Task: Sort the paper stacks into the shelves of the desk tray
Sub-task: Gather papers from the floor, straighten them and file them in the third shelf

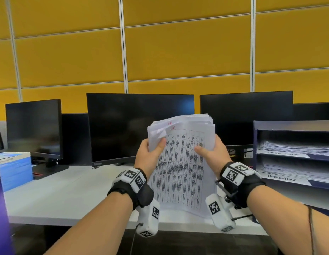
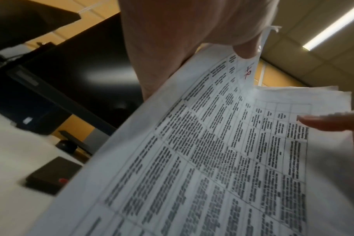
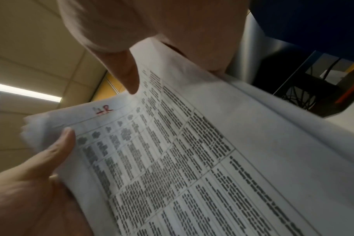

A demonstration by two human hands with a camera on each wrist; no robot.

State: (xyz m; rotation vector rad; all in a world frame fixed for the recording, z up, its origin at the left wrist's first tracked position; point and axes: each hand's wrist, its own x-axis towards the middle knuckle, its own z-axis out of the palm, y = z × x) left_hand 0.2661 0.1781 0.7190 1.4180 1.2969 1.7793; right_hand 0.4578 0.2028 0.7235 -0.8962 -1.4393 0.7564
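Observation:
Both hands hold one thick stack of printed sheets (image 1: 180, 162) upright above the white desk (image 1: 58, 196), in front of the middle monitor. The top sheet bears a table of text and a red handwritten mark near its top edge (image 3: 103, 110). My left hand (image 1: 150, 153) grips the stack's left edge with the thumb over a curled corner (image 2: 244, 47). My right hand (image 1: 209, 150) grips the right edge, thumb pressed on the front page (image 3: 129, 76). The dark blue desk tray (image 1: 292, 126) stands at the right, with papers in two shelves, the lower one labelled ADMIN (image 1: 281, 178).
Three dark monitors (image 1: 139, 126) line the back of the desk before a yellow panel wall. A blue box (image 1: 14, 170) sits at the left edge. A small black device with a red dot (image 2: 51, 175) lies on the desk under the left hand.

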